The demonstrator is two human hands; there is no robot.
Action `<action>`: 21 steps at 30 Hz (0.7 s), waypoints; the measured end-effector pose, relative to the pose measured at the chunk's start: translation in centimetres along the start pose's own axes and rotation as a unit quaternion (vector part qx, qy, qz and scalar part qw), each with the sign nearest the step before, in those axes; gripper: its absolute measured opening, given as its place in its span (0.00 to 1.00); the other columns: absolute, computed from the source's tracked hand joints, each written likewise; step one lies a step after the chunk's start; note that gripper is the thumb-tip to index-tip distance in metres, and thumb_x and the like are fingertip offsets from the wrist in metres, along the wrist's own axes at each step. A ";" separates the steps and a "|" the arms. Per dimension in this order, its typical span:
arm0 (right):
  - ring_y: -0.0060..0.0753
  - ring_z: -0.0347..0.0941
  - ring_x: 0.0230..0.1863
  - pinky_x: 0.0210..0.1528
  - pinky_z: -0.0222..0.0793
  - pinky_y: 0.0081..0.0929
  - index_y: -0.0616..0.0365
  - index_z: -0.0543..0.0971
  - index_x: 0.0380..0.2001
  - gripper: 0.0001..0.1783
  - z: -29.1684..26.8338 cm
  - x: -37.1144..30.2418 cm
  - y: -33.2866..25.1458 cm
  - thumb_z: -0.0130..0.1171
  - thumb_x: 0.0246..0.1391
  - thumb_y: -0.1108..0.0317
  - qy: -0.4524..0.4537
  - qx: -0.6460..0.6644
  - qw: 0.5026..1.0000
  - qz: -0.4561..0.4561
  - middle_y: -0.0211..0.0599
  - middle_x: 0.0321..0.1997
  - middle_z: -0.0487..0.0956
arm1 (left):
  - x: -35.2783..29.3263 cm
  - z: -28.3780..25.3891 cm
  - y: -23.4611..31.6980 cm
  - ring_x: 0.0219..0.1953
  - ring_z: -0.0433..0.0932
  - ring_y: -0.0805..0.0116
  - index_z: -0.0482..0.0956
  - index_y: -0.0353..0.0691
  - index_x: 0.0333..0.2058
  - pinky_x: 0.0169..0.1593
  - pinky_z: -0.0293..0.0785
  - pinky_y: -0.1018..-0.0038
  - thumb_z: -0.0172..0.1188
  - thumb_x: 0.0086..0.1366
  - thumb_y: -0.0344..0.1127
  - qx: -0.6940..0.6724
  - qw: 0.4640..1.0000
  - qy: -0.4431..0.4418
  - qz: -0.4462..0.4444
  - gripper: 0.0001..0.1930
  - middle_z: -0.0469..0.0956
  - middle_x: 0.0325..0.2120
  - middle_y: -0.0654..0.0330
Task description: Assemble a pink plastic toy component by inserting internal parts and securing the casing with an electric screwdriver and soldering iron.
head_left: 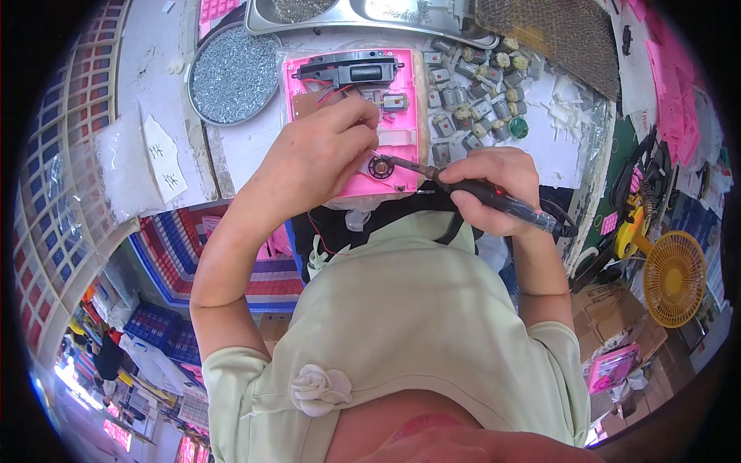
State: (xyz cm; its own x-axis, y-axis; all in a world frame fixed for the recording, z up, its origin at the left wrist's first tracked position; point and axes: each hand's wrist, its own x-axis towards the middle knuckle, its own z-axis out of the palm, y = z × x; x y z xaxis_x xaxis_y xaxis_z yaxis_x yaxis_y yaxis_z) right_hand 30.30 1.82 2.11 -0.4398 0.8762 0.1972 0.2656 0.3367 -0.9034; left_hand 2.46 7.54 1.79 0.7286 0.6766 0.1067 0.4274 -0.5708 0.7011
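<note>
A pink plastic housing [410, 127] lies in front of me. In it sit a black plastic part [363, 72], a small motor [395, 102], a brown circuit board [307, 103] and a round speaker [380, 167]. My left hand [328, 150] rests over the housing's left side, fingertips pinched on a thin wire beside the speaker; the palm hides part of the board. My right hand [502, 185] grips the dark handle of a soldering iron [494, 202]. The iron's tip points left and reaches the speaker's edge; whether it touches the wire is too small to tell.
Many small motors [471, 96] lie right of the housing, beside white plastic pieces [567, 108]. A round tray of screws [234, 73] stands at the left, and a metal tray [370, 27] at the back. At far right is a yellow fan [673, 279].
</note>
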 end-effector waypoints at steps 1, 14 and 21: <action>0.39 0.82 0.28 0.32 0.77 0.30 0.57 0.85 0.36 0.13 0.0 0.1 0.0 0.69 0.42 0.73 -0.004 0.003 1.000 0.002 0.36 0.31 0.85 | 0.0 0.0 0.0 0.41 0.79 0.56 0.78 0.37 0.33 0.39 0.79 0.63 0.66 0.58 0.26 0.001 1.000 0.001 0.001 0.06 0.76 0.40 0.59; 0.39 0.82 0.27 0.32 0.77 0.30 0.58 0.85 0.36 0.12 0.3 0.6 -0.2 0.69 0.43 0.74 -0.009 0.007 1.000 0.013 0.37 0.30 0.85 | 0.0 -0.1 -0.2 0.42 0.79 0.55 0.78 0.38 0.35 0.40 0.79 0.63 0.66 0.56 0.26 0.009 1.000 -0.010 0.009 0.09 0.76 0.41 0.58; 0.35 0.78 0.21 0.25 0.72 0.28 0.62 0.83 0.36 0.12 -0.6 0.2 0.0 0.66 0.45 0.72 0.005 -0.013 1.000 -0.023 0.40 0.25 0.83 | -0.1 -0.1 -0.1 0.41 0.79 0.54 0.77 0.38 0.34 0.39 0.79 0.62 0.66 0.58 0.27 0.013 1.000 -0.010 0.005 0.07 0.76 0.41 0.59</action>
State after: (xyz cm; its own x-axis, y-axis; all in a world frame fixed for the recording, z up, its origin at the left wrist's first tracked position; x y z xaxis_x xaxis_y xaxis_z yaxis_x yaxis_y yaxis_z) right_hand 30.68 2.22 2.36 -0.4442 0.8628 0.2414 0.2676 0.3849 -0.8833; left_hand 2.34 7.58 1.76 0.7428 0.6620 0.0998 0.4340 -0.5896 0.6812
